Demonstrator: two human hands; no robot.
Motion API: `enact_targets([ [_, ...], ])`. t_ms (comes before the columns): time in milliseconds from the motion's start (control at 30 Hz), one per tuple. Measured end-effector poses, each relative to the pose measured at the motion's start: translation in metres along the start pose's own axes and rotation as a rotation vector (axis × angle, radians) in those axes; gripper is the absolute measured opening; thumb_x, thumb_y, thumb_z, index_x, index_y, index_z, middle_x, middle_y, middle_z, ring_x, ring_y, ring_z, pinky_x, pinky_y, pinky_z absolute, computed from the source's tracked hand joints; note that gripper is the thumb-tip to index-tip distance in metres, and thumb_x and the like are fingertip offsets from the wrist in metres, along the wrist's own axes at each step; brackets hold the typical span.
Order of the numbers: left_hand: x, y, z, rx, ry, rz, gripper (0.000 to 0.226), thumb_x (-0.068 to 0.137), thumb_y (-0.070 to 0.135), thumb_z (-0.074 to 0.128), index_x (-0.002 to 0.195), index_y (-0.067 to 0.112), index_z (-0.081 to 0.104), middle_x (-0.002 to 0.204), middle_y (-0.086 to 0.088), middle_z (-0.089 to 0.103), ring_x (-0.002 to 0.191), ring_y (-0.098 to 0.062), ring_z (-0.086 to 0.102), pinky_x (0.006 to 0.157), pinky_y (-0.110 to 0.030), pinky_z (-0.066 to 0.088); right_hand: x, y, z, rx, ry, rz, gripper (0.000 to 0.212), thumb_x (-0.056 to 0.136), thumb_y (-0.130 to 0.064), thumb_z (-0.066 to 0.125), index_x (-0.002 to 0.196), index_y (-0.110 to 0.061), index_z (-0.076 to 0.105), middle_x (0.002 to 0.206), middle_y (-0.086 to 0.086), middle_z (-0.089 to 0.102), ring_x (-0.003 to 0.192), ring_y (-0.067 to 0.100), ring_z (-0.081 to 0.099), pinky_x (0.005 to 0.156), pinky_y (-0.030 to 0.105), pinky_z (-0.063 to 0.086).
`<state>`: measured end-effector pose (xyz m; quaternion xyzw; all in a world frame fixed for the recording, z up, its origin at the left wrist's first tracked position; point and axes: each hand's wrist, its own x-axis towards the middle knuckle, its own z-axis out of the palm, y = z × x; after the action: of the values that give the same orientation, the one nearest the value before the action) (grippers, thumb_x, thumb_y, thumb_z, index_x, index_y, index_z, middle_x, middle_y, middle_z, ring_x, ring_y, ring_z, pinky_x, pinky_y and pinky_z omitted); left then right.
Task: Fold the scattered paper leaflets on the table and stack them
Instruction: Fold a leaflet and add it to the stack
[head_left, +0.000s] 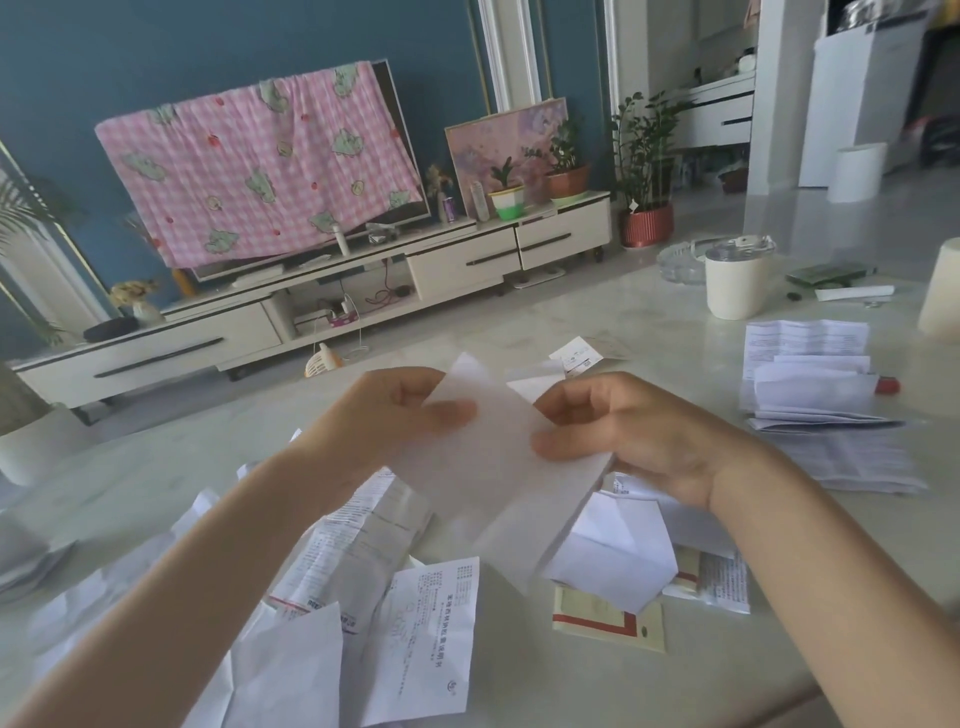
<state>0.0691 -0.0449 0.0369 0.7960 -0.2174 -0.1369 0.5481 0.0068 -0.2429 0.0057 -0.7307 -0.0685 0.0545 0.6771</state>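
Loose leaflets (421, 639) sprawl closest to me along the near edge of the tabletop (597, 691), some printed side up, some blank, overlapping every which way, with a red-bordered card (608, 618) among them. Just above them I've got one white sheet (493, 467) lifted clear of the tabletop, held in the air between both hands and tilted, its lower corner hanging over the scatter.

Risk first: this paper looks thin and floppy. With no surface under it, the edges could miss each other, and I'd judge the crease would come out crooked. That dangling corner could also snag or drag the loose sheets beneath. Off to the right, the pile of folded leaflets (810, 384) sits uneven, so one dropped on carelessly might slide it apart.

Now the hands. Left hand (384, 415) pinches the sheet's upper left edge, thumb on the front, fingers curled behind. Right hand (623, 431) pinches the right edge the same way, thumb pressed on the face, fingers tucked behind the paper. Both are clamped on that one sheet, with nothing else in either.
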Motion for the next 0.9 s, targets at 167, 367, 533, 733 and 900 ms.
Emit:
enact_targets([
  [167, -0.003, 0.000, 0.007, -0.242, 0.013, -0.021, 0.030, 0.069, 0.026, 0.064, 0.095, 0.009, 0.066, 0.084, -0.005, 0.072, 0.072, -0.018, 0.069, 0.062, -0.027, 0.058, 0.007, 0.000, 0.001, 0.323, 0.259, -0.007, 0.008, 0.087, 0.005, 0.056, 0.088, -0.003, 0.059, 0.073, 0.006, 0.061, 0.047, 0.005, 0.058, 0.045, 0.015, 0.047],
  [367, -0.001, -0.002, 0.022, -0.047, 0.169, 0.003, 0.016, 0.091, 0.005, 0.054, 0.092, 0.014, 0.067, 0.090, -0.013, 0.071, 0.076, -0.027, 0.066, 0.066, -0.037, 0.059, 0.008, 0.003, 0.003, 0.175, 0.244, -0.003, 0.007, 0.092, -0.006, 0.052, 0.090, -0.008, 0.058, 0.069, 0.006, 0.061, 0.044, 0.015, 0.058, 0.038, 0.019, 0.041],
  [533, -0.003, -0.002, 0.025, -0.010, 0.146, 0.016, 0.028, 0.091, -0.003, 0.049, 0.087, 0.016, 0.068, 0.079, -0.007, 0.068, 0.060, -0.018, 0.060, 0.051, -0.024, 0.052, 0.004, 0.006, -0.012, 0.229, 0.135, 0.016, 0.022, 0.091, 0.000, 0.048, 0.094, -0.017, 0.061, 0.073, 0.006, 0.065, 0.041, 0.015, 0.055, 0.046, 0.023, 0.029],
  [733, -0.005, 0.002, 0.032, -0.141, 0.167, 0.003, 0.043, 0.087, -0.015, 0.039, 0.075, 0.011, 0.071, 0.077, -0.002, 0.070, 0.062, -0.011, 0.066, 0.053, -0.024, 0.055, 0.003, 0.009, -0.015, 0.122, 0.133, -0.028, 0.043, 0.088, 0.011, 0.037, 0.064, -0.013, 0.063, 0.063, 0.002, 0.062, 0.041, 0.014, 0.051, 0.036, 0.018, 0.033],
  [900, -0.002, 0.004, 0.036, -0.458, 0.092, -0.148, 0.015, 0.094, 0.017, 0.047, 0.090, 0.011, 0.060, 0.073, -0.008, 0.068, 0.059, -0.019, 0.065, 0.050, -0.028, 0.056, 0.004, 0.012, -0.015, -0.029, 0.227, -0.123, 0.042, 0.088, 0.010, 0.038, 0.068, -0.015, 0.066, 0.075, 0.001, 0.061, 0.062, 0.018, 0.049, 0.050, 0.022, 0.044],
])
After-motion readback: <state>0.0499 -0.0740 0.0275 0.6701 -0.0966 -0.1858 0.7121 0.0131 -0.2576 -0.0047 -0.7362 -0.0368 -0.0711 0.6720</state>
